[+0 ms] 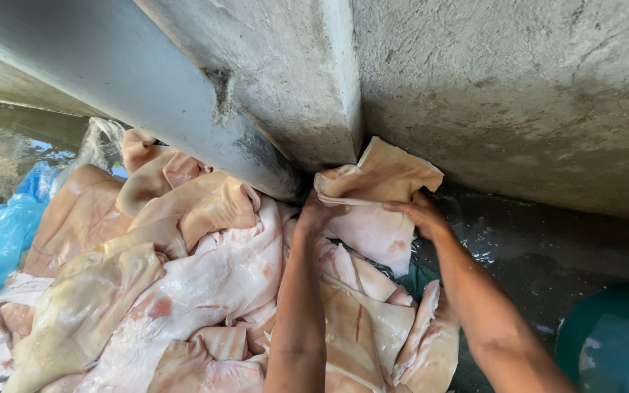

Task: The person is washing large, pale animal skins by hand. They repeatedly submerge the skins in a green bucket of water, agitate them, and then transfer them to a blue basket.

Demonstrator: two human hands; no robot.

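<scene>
**Both hands on one slab at the wall corner**

Concrete wall and grey pipe stand above a wet floor. A pile of pale skin slabs lies left. Left hand and right hand each grip one slab, raised against the corner.

Head view, my notes. Two forearms in frame, both bare from elbow down; no sleeves, no cuffs visible. No gloves on left hand or right hand. No watch, band or ring seen by me on wrists or fingers. Surfaces look wet, slight sheen along right forearm. Fingernails too small to judge.
</scene>
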